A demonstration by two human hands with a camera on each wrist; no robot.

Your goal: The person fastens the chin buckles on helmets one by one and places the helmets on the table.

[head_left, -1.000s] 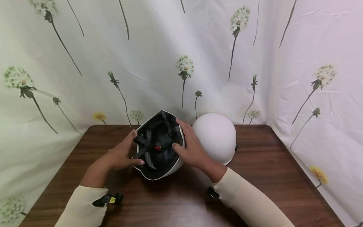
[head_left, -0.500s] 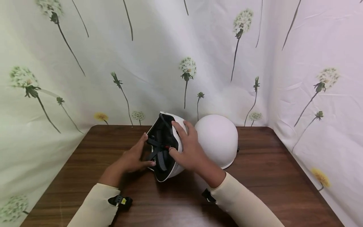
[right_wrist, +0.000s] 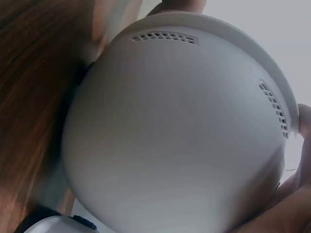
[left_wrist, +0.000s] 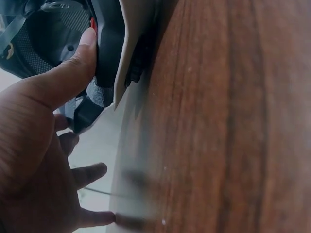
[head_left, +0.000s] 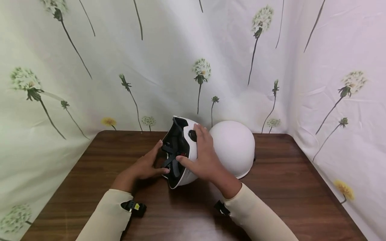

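Observation:
A white helmet [head_left: 193, 150] lies tipped on its side on the table, its opening turned left. Black lining, dark chin straps [head_left: 169, 160] and a small red buckle part show inside. My right hand [head_left: 208, 160] grips its right side, thumb at the rim, fingers over the shell by a black disc [head_left: 192, 135]. My left hand [head_left: 144, 166] touches the left edge with spread fingers; the left wrist view has that thumb [left_wrist: 80, 60] laid against the inner padding. The right wrist view is filled by the shell [right_wrist: 170, 126] with its slotted vents.
Close behind my right hand stands a second white helmet [head_left: 232, 147], dome up. The brown wooden table [head_left: 187, 214] ends at a white curtain [head_left: 169, 60] printed with dandelions, hung at the back and sides.
The helmet in my hands has turned so its opening faces further left and more outer shell shows. My left hand has moved right with it; my right fingers have shifted onto the shell.

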